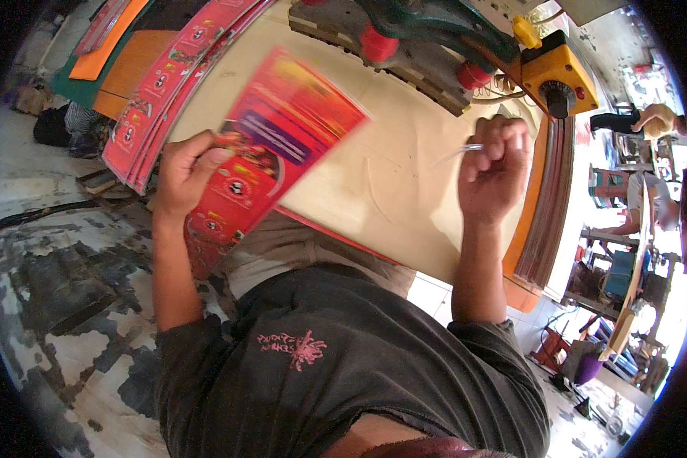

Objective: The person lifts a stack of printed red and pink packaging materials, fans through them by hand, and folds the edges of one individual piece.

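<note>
A long red printed sheet (298, 114), slightly blurred, is pinched at its left edge between the thumb and fingers of my left hand (182, 174). It slants up over the cream tabletop (412, 183), and its lower end hangs past the front edge near my forearm. Over the table's right side, my right hand (493, 172) is raised with its fingers curled round a thin silver metal tool (473, 147). The tool's tip points left and is smeared, so its kind is unclear. The right hand is apart from the sheet.
Stacked red printed strips (160, 95) lie at the table's left, beside orange boards (130, 72). A dark green machine (435, 27) with red knobs stands at the back. Right of it is a yellow control box (569, 76). Two people (645, 202) are farther right.
</note>
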The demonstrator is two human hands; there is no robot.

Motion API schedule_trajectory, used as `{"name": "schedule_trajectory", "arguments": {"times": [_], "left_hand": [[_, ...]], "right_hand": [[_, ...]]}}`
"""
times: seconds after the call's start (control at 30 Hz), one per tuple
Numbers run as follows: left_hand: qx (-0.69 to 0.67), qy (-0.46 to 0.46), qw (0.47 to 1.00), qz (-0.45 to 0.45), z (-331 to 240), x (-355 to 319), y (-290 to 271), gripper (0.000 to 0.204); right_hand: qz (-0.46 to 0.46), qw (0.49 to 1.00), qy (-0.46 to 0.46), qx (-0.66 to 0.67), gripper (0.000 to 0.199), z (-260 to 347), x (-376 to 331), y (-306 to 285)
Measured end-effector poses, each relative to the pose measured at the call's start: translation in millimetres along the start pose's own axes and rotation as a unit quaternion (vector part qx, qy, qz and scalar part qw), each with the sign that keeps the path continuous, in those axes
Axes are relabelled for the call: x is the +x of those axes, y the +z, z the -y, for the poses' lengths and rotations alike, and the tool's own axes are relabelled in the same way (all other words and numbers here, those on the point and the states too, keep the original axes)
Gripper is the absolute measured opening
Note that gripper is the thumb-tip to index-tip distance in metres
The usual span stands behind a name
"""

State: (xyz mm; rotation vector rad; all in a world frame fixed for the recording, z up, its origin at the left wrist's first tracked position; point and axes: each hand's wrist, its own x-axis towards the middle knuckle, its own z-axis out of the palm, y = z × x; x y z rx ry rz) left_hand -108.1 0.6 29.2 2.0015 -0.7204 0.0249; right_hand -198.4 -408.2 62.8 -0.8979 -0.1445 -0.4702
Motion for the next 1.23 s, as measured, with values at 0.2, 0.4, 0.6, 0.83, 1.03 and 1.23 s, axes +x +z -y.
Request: {"name": "schedule_trajectory", "arguments": {"times": [0.2, 0.4, 0.6, 0.83, 1.03, 1.23], "left_hand": [[-0.027, -0.045, 0.997, -0.053, 13, -21, -21, 0.043], [-0.038, -0.124, 0.987, -0.09, 18, -36, -30, 0.032], [-0.076, -0.104, 0.984, -0.119, -2, -25, -4, 0.033], [0.007, -0.036, 0.997, 0.074, -52, -1, 35, 0.027], [-0.036, -0.051, 0.989, 0.134, -47, -6, 55, 0.036], [-0.082, -0.157, 0.966, 0.187, -38, -28, 32, 0.041]], "right_hand": [[0.059, 0.996, 0.028, -0.055, 0.019, -8, -2, 5], [0.081, 0.933, 0.127, -0.326, 0.019, -22, -13, 11], [0.169, 0.894, 0.105, -0.4, 0.032, -38, -20, 23], [0.239, 0.916, 0.256, -0.194, 0.052, -48, -31, 7], [0.125, 0.905, 0.332, -0.232, 0.035, -28, -28, 20], [0.073, 0.94, 0.276, -0.185, 0.039, -19, -22, 15]]}}
